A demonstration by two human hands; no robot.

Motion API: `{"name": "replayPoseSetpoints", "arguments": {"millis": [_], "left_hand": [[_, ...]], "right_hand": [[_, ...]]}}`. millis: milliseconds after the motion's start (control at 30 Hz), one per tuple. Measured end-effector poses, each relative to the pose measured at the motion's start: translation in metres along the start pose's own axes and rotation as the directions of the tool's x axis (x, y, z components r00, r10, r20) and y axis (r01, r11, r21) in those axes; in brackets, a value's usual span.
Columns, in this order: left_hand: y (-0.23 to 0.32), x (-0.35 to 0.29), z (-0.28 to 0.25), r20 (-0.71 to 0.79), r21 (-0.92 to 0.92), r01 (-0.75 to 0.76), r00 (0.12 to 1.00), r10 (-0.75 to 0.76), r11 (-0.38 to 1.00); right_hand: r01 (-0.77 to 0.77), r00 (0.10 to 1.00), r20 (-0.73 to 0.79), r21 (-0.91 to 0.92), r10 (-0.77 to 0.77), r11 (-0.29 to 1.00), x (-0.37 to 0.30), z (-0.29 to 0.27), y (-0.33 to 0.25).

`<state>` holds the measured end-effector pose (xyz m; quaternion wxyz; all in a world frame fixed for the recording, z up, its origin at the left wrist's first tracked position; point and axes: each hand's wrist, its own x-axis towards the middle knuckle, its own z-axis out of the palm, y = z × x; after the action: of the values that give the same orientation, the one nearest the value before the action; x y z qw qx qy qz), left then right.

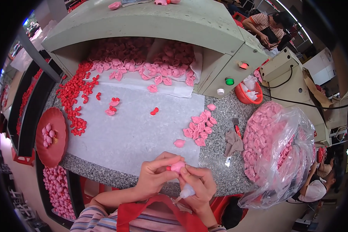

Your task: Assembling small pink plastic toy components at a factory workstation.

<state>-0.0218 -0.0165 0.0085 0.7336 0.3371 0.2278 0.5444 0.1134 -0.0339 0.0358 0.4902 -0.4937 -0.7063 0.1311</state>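
Observation:
Near the bench's front edge, my left hand (pixel 156 174) and my right hand (pixel 200 183) meet around a small pink rubbery piece (pixel 178 166). Fingertips of both pinch it, and a red bit shows at its left side. Tucked in my right palm is a small translucent squeeze bottle (pixel 187 191), its narrow end pointing down. Just beyond my hands one pink piece (pixel 179 143) lies on the white sheet (pixel 135 135). A cluster of pink shell-shaped pieces (pixel 199 127) is past it on the right. Red double-lobed pieces (pixel 154 111) lie farther off on the sheet.
A grey-green machine housing (pixel 143 23) holds heaped pink shells. Red pieces (pixel 75 96) pile at left, near a red oval dish (pixel 52 143). To the right are a brush (pixel 236 127), a grey cloth (pixel 233 143), a red basket (pixel 241 96) and a plastic bag (pixel 294 154) of pink shells.

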Motion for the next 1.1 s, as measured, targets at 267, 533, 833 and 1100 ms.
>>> {"name": "replayPoseSetpoints", "arguments": {"millis": [267,533,833,1100], "left_hand": [[-0.009,-0.001,-0.007,0.162,-0.371,0.102,0.986,-0.043,0.923],[-0.011,0.001,-0.007,0.152,-0.319,0.092,0.987,-0.045,0.943],[-0.015,0.003,-0.011,0.096,-0.249,-0.006,0.995,0.031,0.968],[0.044,0.017,-0.006,0.345,0.901,-0.335,0.939,0.013,0.276]], "right_hand": [[-0.326,0.945,0.099,0.391,0.312,0.861,0.004,-0.001,0.001],[-0.241,0.97,0.065,0.39,0.234,0.889,0.001,-0.001,0.008],[-0.281,0.956,0.054,0.45,0.288,0.848,0.002,0.005,0.01],[-0.466,0.864,0.391,0.382,0.318,0.798,0.035,-0.014,0.018]]}}
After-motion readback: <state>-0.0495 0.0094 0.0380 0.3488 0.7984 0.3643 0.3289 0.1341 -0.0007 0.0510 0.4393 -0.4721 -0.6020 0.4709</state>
